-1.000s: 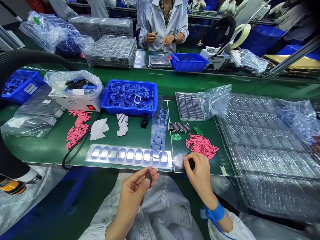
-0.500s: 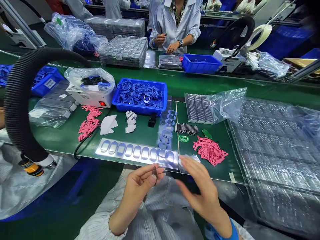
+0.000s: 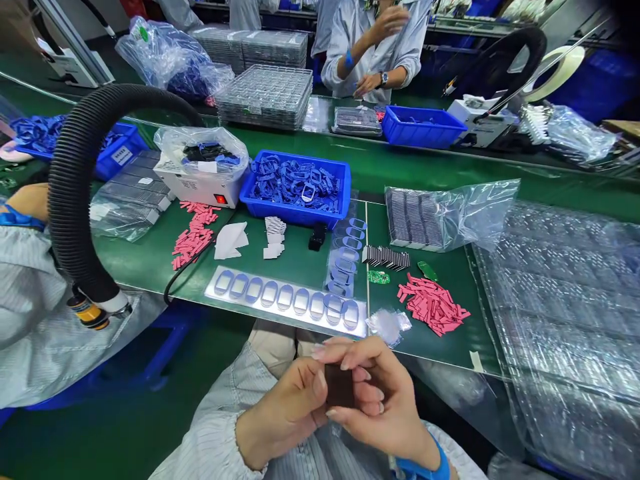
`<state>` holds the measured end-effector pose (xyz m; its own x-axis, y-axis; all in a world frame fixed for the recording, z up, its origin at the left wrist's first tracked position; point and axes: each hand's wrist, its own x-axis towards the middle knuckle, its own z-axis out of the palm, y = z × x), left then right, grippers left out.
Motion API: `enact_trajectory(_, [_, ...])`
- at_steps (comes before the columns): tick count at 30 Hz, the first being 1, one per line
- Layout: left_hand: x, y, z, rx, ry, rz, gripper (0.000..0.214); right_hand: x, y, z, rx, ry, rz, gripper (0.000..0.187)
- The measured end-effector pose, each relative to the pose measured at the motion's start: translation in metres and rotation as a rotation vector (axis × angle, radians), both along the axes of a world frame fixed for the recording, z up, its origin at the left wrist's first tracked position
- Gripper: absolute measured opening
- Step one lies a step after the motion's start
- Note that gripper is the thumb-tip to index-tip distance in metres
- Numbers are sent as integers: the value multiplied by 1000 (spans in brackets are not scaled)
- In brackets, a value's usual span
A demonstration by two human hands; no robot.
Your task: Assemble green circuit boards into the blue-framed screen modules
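Both my hands meet over my lap, just below the table's front edge. My left hand [image 3: 290,410] and my right hand [image 3: 373,400] pinch a small dark flat rectangular part [image 3: 340,387] between their fingertips. In front of them lies a clear strip of oval film pieces [image 3: 285,300]. A small crumpled clear plastic bit [image 3: 389,325] and a pile of pink strips [image 3: 434,303] lie to the right of it. A row of dark finned parts [image 3: 386,257] and a green circuit board [image 3: 379,277] sit just beyond.
A blue bin of blue frames [image 3: 300,187] and a white box with a red switch [image 3: 197,183] stand behind. Clear blister trays [image 3: 565,300] cover the right. A black corrugated hose [image 3: 75,187] arches at the left beside a neighbour's sleeve [image 3: 30,313]. A person in a white coat [image 3: 373,40] works across the belt.
My right hand came back from the table edge and joined my left hand on the dark part. The view shifted, so the table contents sit further right.
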<state>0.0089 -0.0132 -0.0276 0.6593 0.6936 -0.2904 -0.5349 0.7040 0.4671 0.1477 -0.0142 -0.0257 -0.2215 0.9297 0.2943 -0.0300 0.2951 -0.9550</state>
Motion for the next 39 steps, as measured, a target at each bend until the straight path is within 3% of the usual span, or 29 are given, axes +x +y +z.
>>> enact_trajectory(2, [1,0,1,-14,-20,7,41,2,-1,1,-14,53,0,30])
enact_trajectory(4, [0,1,2,-2,35,33,41,9,0,5,68,8,-94,24])
enact_trajectory(6, [-1,3,2,32,123,80,41,17,4,11,183,-163,-236,8])
enact_trajectory(9, [-4,5,1,124,222,138,39,24,9,19,301,-415,-323,14])
enact_trajectory(21, [-7,4,6,273,369,96,39,27,15,19,319,-447,-226,18])
enact_trajectory(34, [-7,8,15,572,621,133,36,30,15,15,249,-389,-177,15])
enact_trajectory(37, [-5,6,11,557,570,131,38,30,15,11,242,-381,-168,14])
enact_trajectory(39, [-1,5,7,459,519,142,35,28,13,7,240,-394,-174,14])
